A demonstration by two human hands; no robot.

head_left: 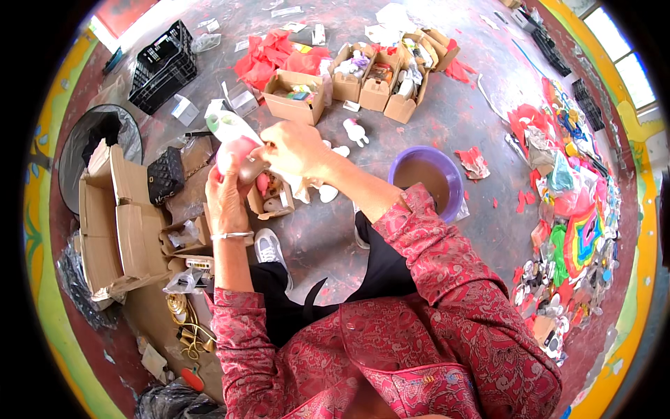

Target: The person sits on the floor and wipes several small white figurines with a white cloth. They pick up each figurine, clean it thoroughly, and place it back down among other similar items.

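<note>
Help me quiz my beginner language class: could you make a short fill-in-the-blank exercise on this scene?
1. The left hand holds an item coloured white, green and ____, with the right hand against it.
2. A bracelet circles the person's ____ wrist.
3. The round basin on the floor is ____ in colour.
4. In the picture, the quilted handbag lies to the ____ of the basin.

Missing words: pink; left; purple; left.

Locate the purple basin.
In the head view, the purple basin sits on the floor right of centre, partly hidden by the right sleeve, a red scrap to its right.
</note>
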